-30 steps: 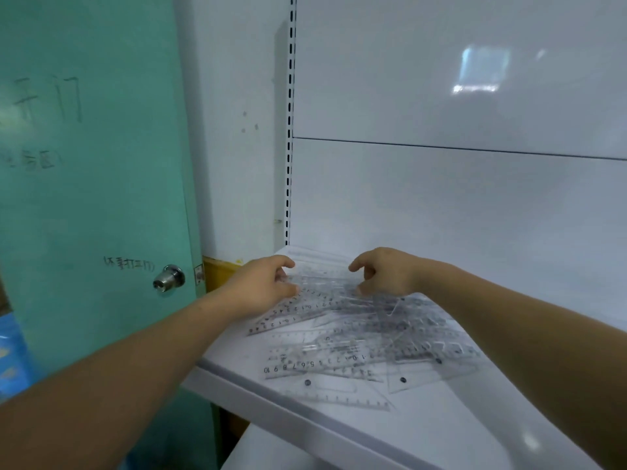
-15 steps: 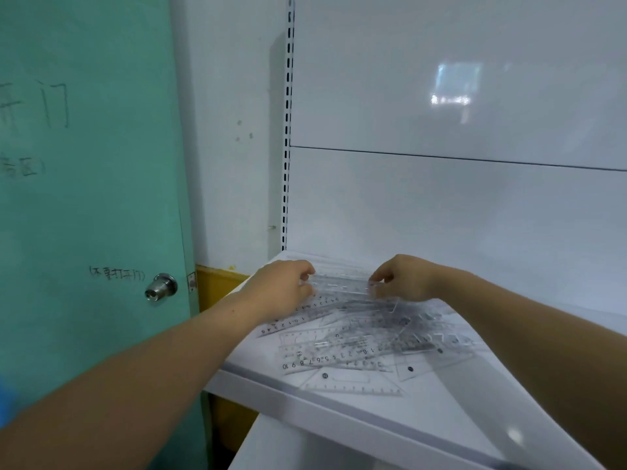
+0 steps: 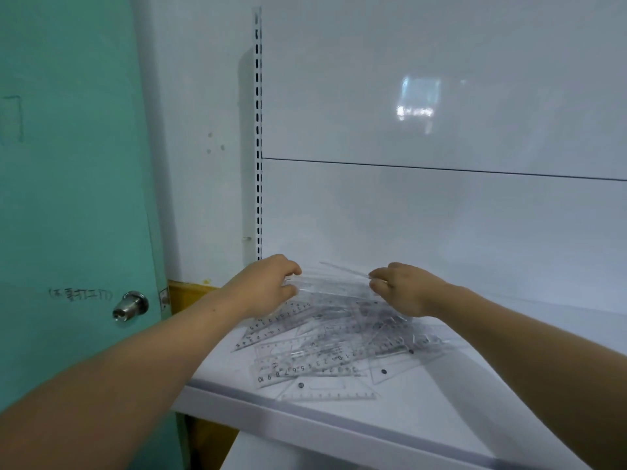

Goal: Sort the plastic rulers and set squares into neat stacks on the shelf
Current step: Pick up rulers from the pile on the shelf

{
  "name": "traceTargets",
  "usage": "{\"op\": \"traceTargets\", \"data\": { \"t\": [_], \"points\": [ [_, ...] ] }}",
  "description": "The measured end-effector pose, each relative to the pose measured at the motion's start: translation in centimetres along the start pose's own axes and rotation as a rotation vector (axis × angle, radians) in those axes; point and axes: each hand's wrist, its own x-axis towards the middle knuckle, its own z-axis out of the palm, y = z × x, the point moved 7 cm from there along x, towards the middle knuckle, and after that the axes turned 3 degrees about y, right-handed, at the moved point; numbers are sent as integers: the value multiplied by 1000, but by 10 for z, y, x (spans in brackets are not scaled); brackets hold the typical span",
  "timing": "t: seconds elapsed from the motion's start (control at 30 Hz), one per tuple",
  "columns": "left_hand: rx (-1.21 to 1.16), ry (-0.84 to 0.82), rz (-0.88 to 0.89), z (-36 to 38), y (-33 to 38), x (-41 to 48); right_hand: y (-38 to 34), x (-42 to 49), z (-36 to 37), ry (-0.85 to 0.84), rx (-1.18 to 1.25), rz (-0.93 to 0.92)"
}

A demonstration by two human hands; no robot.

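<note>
Left hand (image 3: 268,286) pinching clear ruler (image 3: 332,283), right hand (image 3: 403,288) pinching other end

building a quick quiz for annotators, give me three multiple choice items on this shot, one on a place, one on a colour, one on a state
1. Where does the pile of clear rulers and set squares lie? A) on the white shelf B) on the floor C) in a drawer
2. What colour is the door at the left? A) red B) teal green C) black
3. What are the left hand and right hand doing? A) hanging idle B) folded together C) gripping the ends of a clear ruler
Answers: 1 A, the pile spreads over the shelf; 2 B, its panel is teal green; 3 C, each hand's fingers curl round one end of the ruler.
</note>
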Motion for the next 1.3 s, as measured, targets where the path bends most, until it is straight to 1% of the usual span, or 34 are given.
{"op": "traceTargets", "data": {
  "t": [0.1,0.23,0.33,0.43,0.6,0.67,0.87,1.07,1.2,1.3],
  "points": [
    [50,19,10,-5,-1,-4,7,-6,-6,68,70,60],
    [72,63,-11,-11,-5,-10,6,-16,-13,144,120,71],
    [13,117,-18,-18,-5,-14,6,-27,-26,242,138,81],
    [-56,156,14,-23,3,-11,15,-44,-43,339,188,137],
    [-126,134,111,-17,46,-2,49,-92,-69,467,130,238],
    [-141,119,147,-10,73,0,69,-120,-75,482,93,300],
    [-170,65,245,19,174,3,143,-222,-84,441,45,508],
    [-207,65,353,51,324,-4,225,-347,-98,425,-32,628],
    [-243,5,388,83,428,-13,286,-432,-107,374,-97,695],
    [-252,-37,390,108,489,-17,326,-479,-108,354,-121,743]
  ]
}}
